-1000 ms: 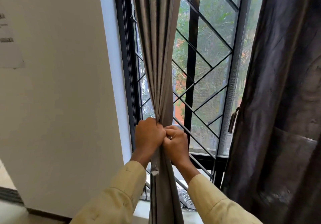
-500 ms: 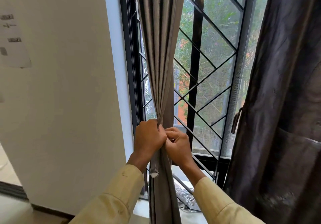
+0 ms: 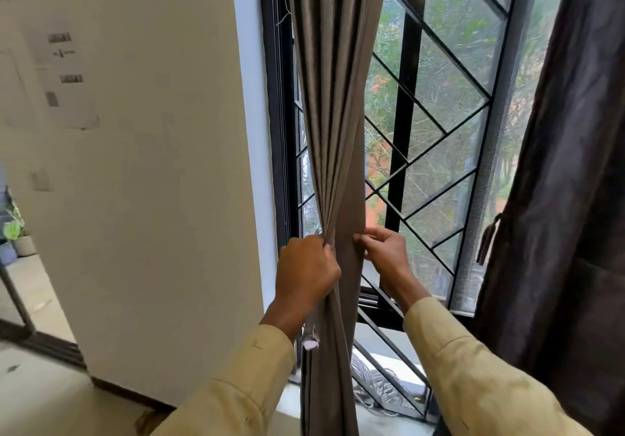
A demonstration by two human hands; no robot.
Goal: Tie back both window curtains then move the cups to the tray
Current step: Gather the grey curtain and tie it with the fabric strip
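Note:
The grey-brown left curtain [image 3: 334, 114] hangs bunched into a narrow column in front of the window. My left hand [image 3: 306, 273] grips the gathered folds at waist height. A short strap end with a white tip [image 3: 309, 341] dangles just under that hand. My right hand [image 3: 385, 253] is on the curtain's right side, with fingers and thumb pinching its edge. The dark right curtain [image 3: 568, 199] hangs loose at the right, a tassel cord [image 3: 488, 243] on its left edge. No cups or tray are in view.
A black window frame with a diagonal metal grille [image 3: 439, 124] and mesh is behind the curtains. A cream wall [image 3: 152, 165] with taped papers stands at the left. Potted plants [image 3: 15, 236] sit far left. The sill [image 3: 382, 412] lies below.
My right hand has moved right, away from my left hand, and now pinches the curtain's right edge. My left hand keeps its grip on the bunch.

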